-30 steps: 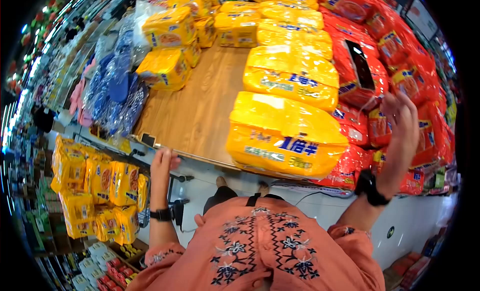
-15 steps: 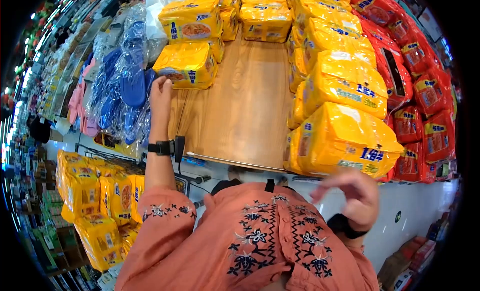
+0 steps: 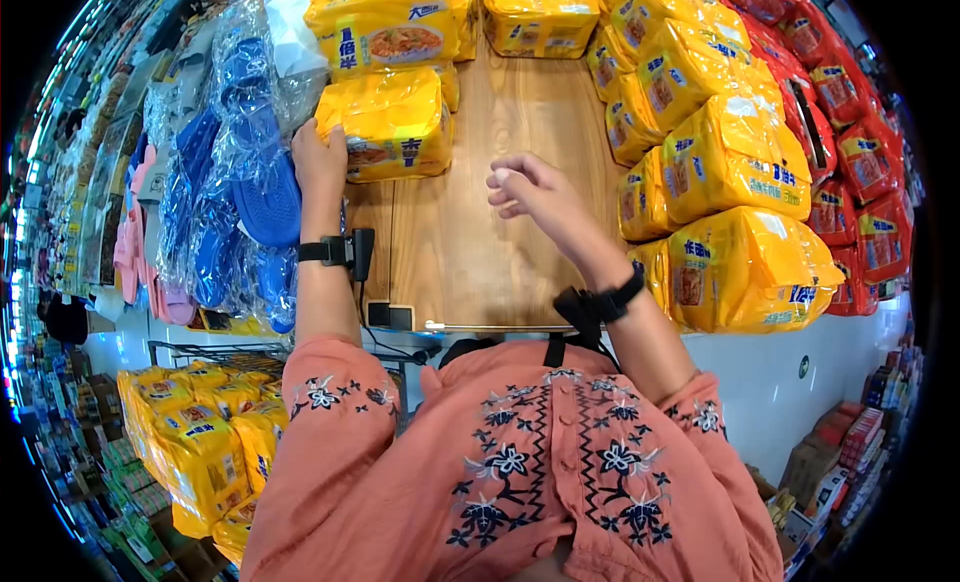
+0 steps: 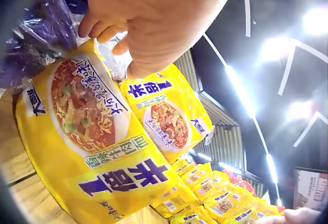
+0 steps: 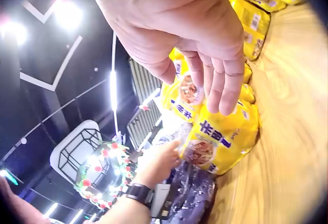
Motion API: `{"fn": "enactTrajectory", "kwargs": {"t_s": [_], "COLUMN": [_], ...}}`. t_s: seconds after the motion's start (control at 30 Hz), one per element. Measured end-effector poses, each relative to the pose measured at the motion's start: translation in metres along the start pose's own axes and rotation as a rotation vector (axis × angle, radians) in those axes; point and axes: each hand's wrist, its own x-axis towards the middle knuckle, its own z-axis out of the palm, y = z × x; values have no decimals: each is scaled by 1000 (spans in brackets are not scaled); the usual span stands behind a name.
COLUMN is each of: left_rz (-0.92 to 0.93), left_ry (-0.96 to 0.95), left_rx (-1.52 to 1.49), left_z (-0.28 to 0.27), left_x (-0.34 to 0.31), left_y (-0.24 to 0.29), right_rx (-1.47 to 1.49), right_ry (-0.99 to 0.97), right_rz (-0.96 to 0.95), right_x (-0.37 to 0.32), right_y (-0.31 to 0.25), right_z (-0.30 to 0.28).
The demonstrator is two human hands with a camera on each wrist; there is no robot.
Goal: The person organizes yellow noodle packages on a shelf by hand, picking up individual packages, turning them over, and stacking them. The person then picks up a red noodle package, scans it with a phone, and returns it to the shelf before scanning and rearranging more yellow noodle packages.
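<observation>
A yellow multipack of instant noodles (image 3: 385,132) sits at the left of the wooden table, with another noodle pack (image 3: 385,27) stacked behind and above it. My left hand (image 3: 320,162) grips the near pack at its left end; in the left wrist view the fingers and thumb (image 4: 132,70) bend over its upper corner. My right hand (image 3: 535,192) hovers above the tabletop, right of that pack, holding nothing. Its fingers hang loosely curled in the right wrist view, where the pack (image 5: 225,137) shows beyond them.
Stacked yellow packs (image 3: 740,162) line the table's right side, with red packs (image 3: 870,192) beyond. Blue slippers in plastic (image 3: 265,202) hang close at left. More yellow packs (image 3: 205,442) are heaped low at the left front. The wooden tabletop (image 3: 480,262) lies between the rows.
My left hand has gone from the table's front edge to the left pack's end. My right hand has come from the red packs at right to above the tabletop. The view has turned left.
</observation>
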Motion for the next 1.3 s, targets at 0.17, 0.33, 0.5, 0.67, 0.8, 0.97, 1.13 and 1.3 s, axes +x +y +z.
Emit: {"fn": "enactTrajectory", "kwargs": {"t_s": [0.17, 0.33, 0.5, 0.67, 0.8, 0.97, 1.13, 1.3], "left_rz": [-151, -172, -142, -126, -122, -285, -182, -214], "left_ry": [-138, -100, -74, -83, -130, -395, -570, -654], "left_rx": [110, 154, 42, -95, -266, -801, -882, -871], "left_z": [-7, -7, -11, -18, -16, -9, 1, 25], "left_x": [11, 12, -2, -36, -59, -78, -96, -94], "left_y": [16, 21, 30, 55, 78, 79, 64, 59], "right_rx": [-134, -113, -43, -6, -61, 106, 97, 76], "right_ry": [66, 37, -18, 51, 240, 364, 134, 61], "right_rz": [66, 21, -17, -55, -99, -83, -79, -132], "right_x": [62, 98, 122, 111, 94, 63, 57, 58], "right_y": [28, 25, 31, 27, 33, 39, 58, 58], "right_z": [6, 19, 23, 12, -5, -42, -52, -41]}}
